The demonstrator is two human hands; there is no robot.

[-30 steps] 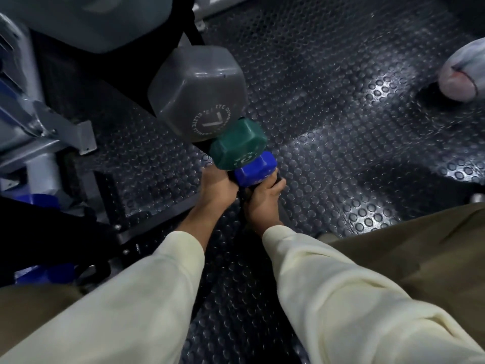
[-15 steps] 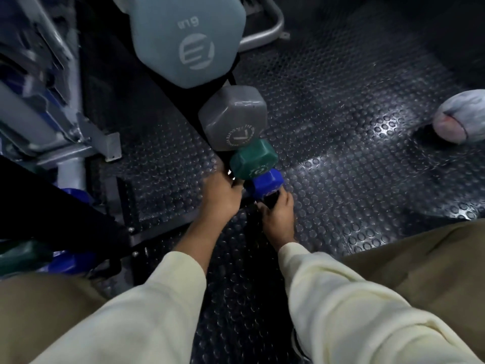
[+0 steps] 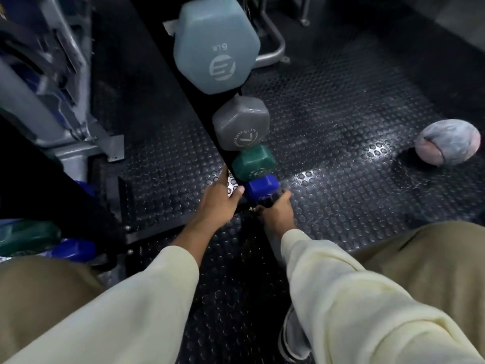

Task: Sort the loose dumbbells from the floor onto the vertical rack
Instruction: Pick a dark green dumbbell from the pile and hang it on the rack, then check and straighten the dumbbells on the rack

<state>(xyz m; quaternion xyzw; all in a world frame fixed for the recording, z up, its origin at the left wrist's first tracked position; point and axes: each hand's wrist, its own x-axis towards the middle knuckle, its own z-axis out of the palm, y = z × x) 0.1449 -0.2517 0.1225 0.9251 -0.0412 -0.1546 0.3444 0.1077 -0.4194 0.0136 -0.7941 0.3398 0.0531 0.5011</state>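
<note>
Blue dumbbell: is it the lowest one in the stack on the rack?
Yes, the blue dumbbell sits below the green dumbbell, grey dumbbell and light blue dumbbell.
</note>
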